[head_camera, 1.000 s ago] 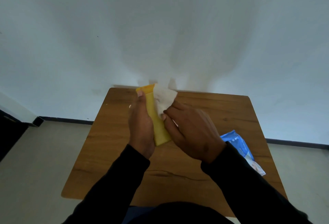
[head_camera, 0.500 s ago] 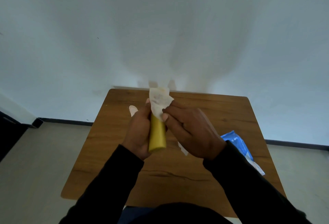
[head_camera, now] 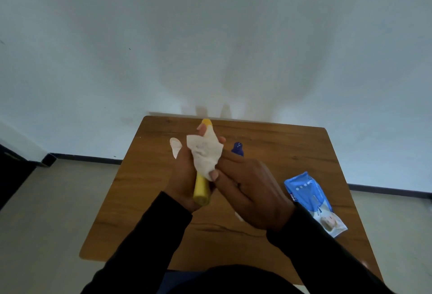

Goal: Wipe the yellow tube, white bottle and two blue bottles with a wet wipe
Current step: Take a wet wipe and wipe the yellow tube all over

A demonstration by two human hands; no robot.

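Observation:
My left hand [head_camera: 184,176] grips the yellow tube [head_camera: 200,191] above the middle of the wooden table [head_camera: 145,200], the tube's cap end toward me and its far tip showing past the wipe. My right hand [head_camera: 252,191] pinches a crumpled white wet wipe [head_camera: 203,153] against the upper part of the tube. Just behind my right fingers the dark blue top of a blue bottle [head_camera: 237,148] shows. A pale white shape [head_camera: 175,145], partly hidden by my left hand, lies to the left; I cannot tell what it is. The other bottles are hidden.
A blue pack of wet wipes [head_camera: 311,200] lies flat on the right side of the table, near its right edge. A pale wall stands directly behind the table's far edge. Grey floor surrounds the table on both sides.
The tube has turned from its flat face to its edge. The wipe slid along its upper part. My hands shifted, and a blue bottle top now shows behind my right fingers.

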